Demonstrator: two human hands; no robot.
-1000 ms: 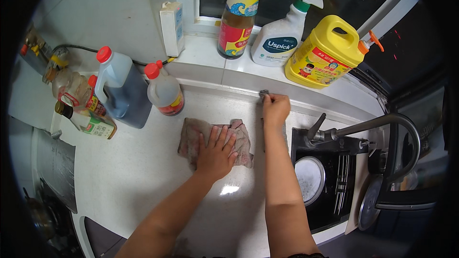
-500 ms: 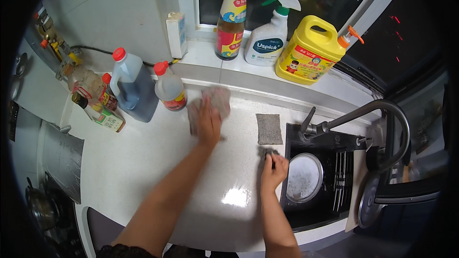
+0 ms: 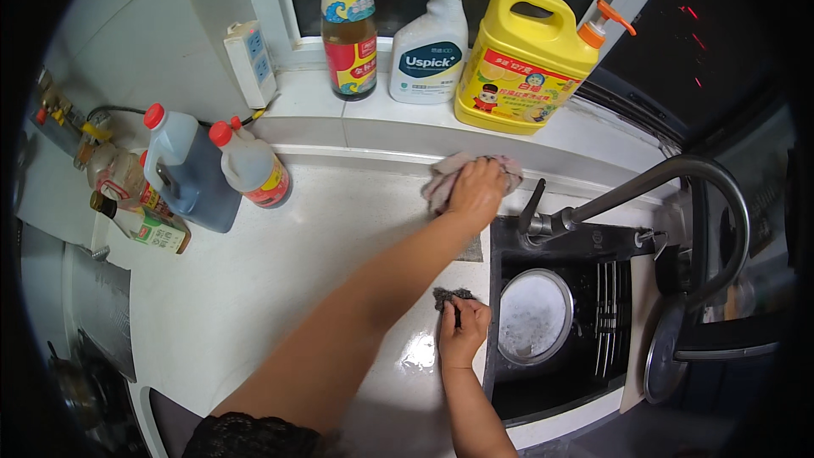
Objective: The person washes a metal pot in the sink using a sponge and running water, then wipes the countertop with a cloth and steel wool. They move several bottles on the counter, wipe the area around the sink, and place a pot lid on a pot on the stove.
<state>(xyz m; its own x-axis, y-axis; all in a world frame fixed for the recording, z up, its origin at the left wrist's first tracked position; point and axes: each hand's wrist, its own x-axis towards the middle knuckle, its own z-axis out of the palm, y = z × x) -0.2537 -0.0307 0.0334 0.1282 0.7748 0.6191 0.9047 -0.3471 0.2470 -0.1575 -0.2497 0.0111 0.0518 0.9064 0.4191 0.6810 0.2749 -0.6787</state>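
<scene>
My left hand (image 3: 476, 193) presses a crumpled pinkish-grey cloth (image 3: 443, 180) against the back edge of the counter, just left of the faucet. Its fingers are bunched over the cloth. My right hand (image 3: 464, 335) pinches a dark, wiry scouring pad (image 3: 449, 297) above the counter, close to the sink's left edge. Partly covered by my left wrist, a flat grey square pad (image 3: 471, 251) lies between the two hands.
A black sink (image 3: 555, 386) on the right holds a round white-looking dish (image 3: 534, 318) and a metal rack (image 3: 607, 318). The curved faucet (image 3: 670, 171) arches above it. Bottles, including a blue-tinted jug (image 3: 199, 191), stand left; a spray bottle (image 3: 431, 47) and yellow jug (image 3: 517, 76) line the sill.
My left hand has carried the cloth rightward, from beside the bottles to near the faucet, over the grey pad. The whole view has shifted. My right hand still pinches the scouring pad.
</scene>
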